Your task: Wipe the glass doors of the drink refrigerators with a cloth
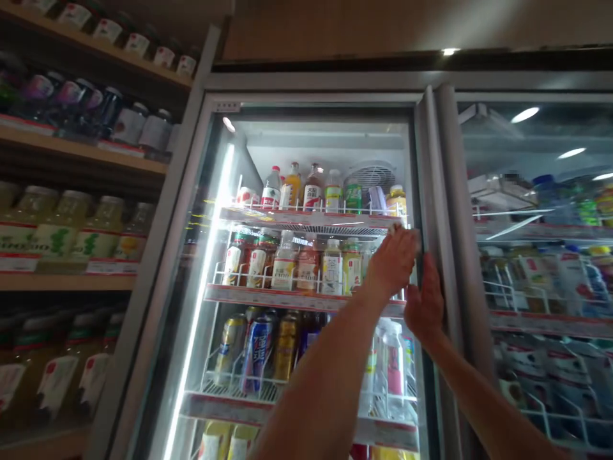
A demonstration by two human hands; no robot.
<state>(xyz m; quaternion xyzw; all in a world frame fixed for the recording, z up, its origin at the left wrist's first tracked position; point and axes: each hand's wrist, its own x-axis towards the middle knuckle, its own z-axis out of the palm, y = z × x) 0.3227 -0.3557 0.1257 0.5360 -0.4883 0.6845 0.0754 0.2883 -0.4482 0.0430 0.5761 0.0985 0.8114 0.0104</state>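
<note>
A lit drinks fridge [306, 128] faces me, and its glass door [239, 358] spans the middle of the view. My left hand [393, 259] reaches up to the door's right edge [423, 160] at second-shelf height, fingers curled round that edge. Just below and to the right, my right hand [424, 300] lies flat against the same grey edge strip with its fingers stretched upward and nothing in it. Behind the glass stand several bottles [311, 188] on the top shelf, more bottles [285, 265] on the second shelf, and cans [258, 348] lower down.
A second glass-door fridge [541, 268] full of drinks adjoins on the right. Wooden shelves [71, 150] with rows of jars and bottles fill the wall on the left. A dark ceiling strip with a small light runs overhead.
</note>
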